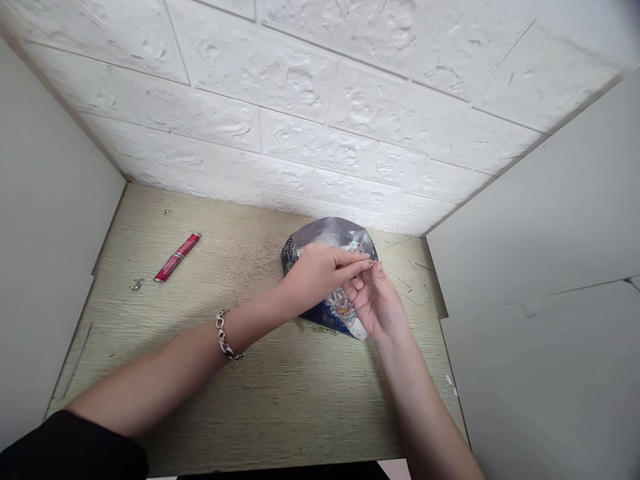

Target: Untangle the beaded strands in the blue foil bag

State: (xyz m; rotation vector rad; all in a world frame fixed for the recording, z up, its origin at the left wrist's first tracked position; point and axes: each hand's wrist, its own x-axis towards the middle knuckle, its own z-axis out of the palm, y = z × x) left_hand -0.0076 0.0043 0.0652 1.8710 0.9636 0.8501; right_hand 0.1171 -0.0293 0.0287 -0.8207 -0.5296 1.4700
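My left hand (pixel 320 273) and my right hand (pixel 376 301) meet over an opened blue and silver foil bag (pixel 325 235) that lies on the wooden table (pixel 280 393). Both pinch a tiny object (pixel 371 265) between their fingertips; it is too small to name. The bag holds several small colourful beads (pixel 343 308). My left wrist wears a chain bracelet (pixel 226 337). A few beads (pixel 323 329) lie on the table by the bag's near edge.
A red tube (pixel 177 257) lies at the left of the table, with a small metal clasp (pixel 137 285) near it and another tiny metal bit (pixel 167 212) farther back. White panels stand left and right, and a white brick-pattern wall (pixel 320 100) is behind.
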